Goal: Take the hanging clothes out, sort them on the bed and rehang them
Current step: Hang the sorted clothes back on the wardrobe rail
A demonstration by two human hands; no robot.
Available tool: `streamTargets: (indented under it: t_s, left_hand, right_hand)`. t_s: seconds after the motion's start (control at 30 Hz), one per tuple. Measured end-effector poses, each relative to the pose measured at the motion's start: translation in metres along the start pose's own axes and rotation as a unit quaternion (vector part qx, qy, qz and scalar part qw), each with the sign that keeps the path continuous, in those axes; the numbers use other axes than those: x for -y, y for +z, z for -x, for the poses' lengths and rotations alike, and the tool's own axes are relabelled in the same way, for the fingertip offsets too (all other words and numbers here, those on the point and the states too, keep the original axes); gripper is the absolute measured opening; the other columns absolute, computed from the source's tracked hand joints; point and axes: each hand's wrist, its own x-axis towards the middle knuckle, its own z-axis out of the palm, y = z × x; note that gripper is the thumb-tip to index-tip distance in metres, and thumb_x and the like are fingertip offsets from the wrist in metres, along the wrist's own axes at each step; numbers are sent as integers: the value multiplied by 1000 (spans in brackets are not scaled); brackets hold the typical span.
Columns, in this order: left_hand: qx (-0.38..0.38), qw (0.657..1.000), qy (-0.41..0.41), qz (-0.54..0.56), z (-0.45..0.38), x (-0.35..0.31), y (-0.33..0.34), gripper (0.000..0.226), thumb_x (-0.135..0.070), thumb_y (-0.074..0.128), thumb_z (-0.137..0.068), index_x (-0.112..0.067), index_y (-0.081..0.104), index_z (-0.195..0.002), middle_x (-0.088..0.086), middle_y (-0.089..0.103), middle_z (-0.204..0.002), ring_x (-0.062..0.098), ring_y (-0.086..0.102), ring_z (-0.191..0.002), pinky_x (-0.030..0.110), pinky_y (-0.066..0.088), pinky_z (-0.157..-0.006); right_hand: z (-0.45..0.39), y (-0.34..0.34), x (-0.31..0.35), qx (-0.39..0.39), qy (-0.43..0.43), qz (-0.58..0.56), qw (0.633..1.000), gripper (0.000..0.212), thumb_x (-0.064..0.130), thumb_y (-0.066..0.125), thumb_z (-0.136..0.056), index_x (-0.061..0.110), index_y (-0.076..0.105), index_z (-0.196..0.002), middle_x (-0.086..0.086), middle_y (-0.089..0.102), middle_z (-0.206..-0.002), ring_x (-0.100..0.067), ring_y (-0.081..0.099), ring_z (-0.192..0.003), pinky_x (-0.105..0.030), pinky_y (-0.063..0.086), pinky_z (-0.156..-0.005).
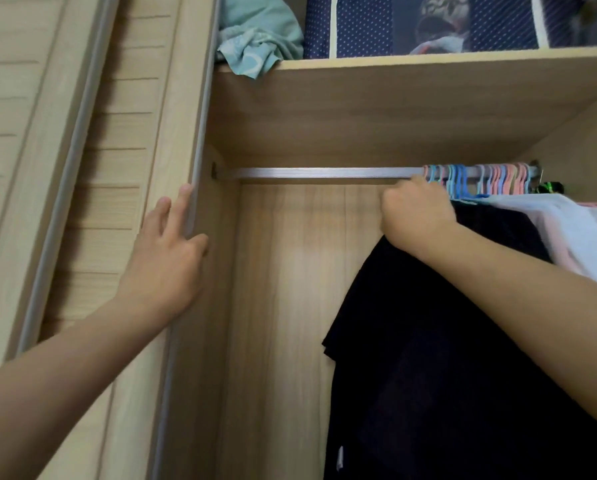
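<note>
Hanging clothes [463, 323]: bunched at 3 o'clock end of silver metal rail [324, 172]. Right hand [416, 216] curled round pastel plastic hangers [463, 181], likely lifting. Left hand [165, 258] flat, fingers straight, steadying pale wood door edge [195, 150].

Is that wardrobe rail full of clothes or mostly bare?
Mostly bare. The rail shows uncovered metal along its left and middle, with the hangers and clothes bunched at the right end.

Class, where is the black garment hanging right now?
In the head view, the black garment hangs at the right of the wardrobe, below the rail, under the right hand and left of a white garment.
</note>
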Motion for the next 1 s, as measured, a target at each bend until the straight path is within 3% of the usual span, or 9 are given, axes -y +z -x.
streamTargets:
  t_s: [0.1,0.23,0.33,0.43,0.5,0.67,0.8,0.87,1.0]
  left_hand:
    - [80,995,-62,10,23,-12,-23,34,-15,66,-82,-18,69,-116,21,11,-164,47,29,-140,53,33,-113]
    - [177,961,-199,74,103,-47,-63,39,-28,54,-94,-24,59,-133,12,36,-152,36,48,-132,49,42,-110]
    - [295,931,-215,21,200,-82,-102,37,-29,50,-95,-29,58,-131,4,52,-139,28,50,-128,44,48,-102]
    - [436,866,-244,-4,298,-118,-166,27,-28,48,-92,-25,66,-111,3,67,-117,28,63,-109,39,55,-90]
    - [490,829,-269,-29,350,-132,-222,26,-29,47,-92,-21,68,-106,4,70,-110,30,66,-102,38,56,-85]
    - [485,781,-381,-102,423,-129,-369,24,-34,44,-94,-22,64,-90,3,67,-92,29,66,-85,38,55,-74]
    - [433,752,-484,-114,488,-153,-497,23,-30,47,-94,-24,69,-93,-1,69,-89,25,65,-83,35,52,-73]
    - [429,705,-554,-104,546,-181,-566,20,-32,46,-93,-29,65,-90,-9,67,-86,18,63,-80,34,53,-73]
    - [453,573,-675,-103,691,-254,-708,19,-35,42,-84,-41,60,-82,-11,72,-99,18,67,-96,36,54,-88]
  right_hand:
    - [25,-14,7,46,-61,-163,984,9,14,50,-89,14,58,-86,-4,43,-71,-28,52,-69,-30,39,-60]
    - [97,-7,28,118,-160,-314,928,19,10,46,-87,13,64,-86,-4,58,-78,-23,54,-67,-30,42,-56]
    - [184,-7,56,211,-232,-397,863,24,10,44,-89,17,66,-82,-4,62,-79,-25,59,-69,-32,49,-59]
    - [278,-29,94,289,-307,-445,790,26,14,44,-90,20,70,-89,-8,65,-94,-32,63,-81,-35,53,-70]
    - [332,-57,118,309,-358,-478,740,26,21,45,-92,20,71,-96,-11,68,-103,-35,65,-91,-35,52,-74]
    - [414,-158,154,324,-442,-549,631,29,25,46,-93,20,73,-90,-7,71,-93,-30,66,-87,-33,54,-74]
    - [485,-257,151,312,-490,-599,551,29,28,46,-96,23,75,-96,-2,72,-99,-27,66,-91,-31,52,-75]
    - [542,-305,140,351,-510,-614,489,27,29,48,-97,26,74,-95,5,72,-97,-22,66,-91,-30,51,-76]
    - [686,-388,109,440,-562,-581,392,25,29,50,-93,23,73,-87,7,72,-81,-21,67,-81,-36,57,-79]
